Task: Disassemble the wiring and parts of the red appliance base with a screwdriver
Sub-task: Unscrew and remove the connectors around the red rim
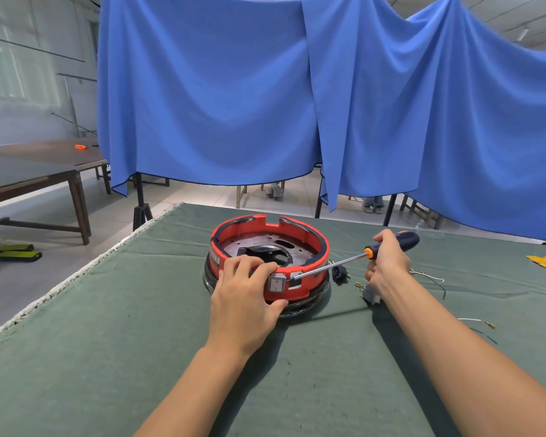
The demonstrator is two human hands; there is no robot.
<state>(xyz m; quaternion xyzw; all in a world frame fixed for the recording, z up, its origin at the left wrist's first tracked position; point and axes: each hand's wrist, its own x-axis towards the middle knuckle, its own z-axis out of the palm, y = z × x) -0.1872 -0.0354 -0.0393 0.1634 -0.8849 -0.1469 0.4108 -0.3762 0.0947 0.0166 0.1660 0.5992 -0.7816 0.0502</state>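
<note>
Illumination: bright, even and diffuse throughout; daylight was admitted from the pale windows [19, 58] at upper left, which were washed out and hazy. Shadows: soft dark shadows were cast on the green worktop [76, 357] to the right of both forearms and beneath the red appliance base [270, 257]. Glare: a thin highlight was recorded along the shaft of the screwdriver [391, 244]; none was noted elsewhere. Distortion: wide-angle bowing was seen at the edges, where the blue curtain [218, 89] and the ceiling lines were curved. Focus: the centre was rendered sharp; the far left background was softened, and slight compression smear was observed.
</note>
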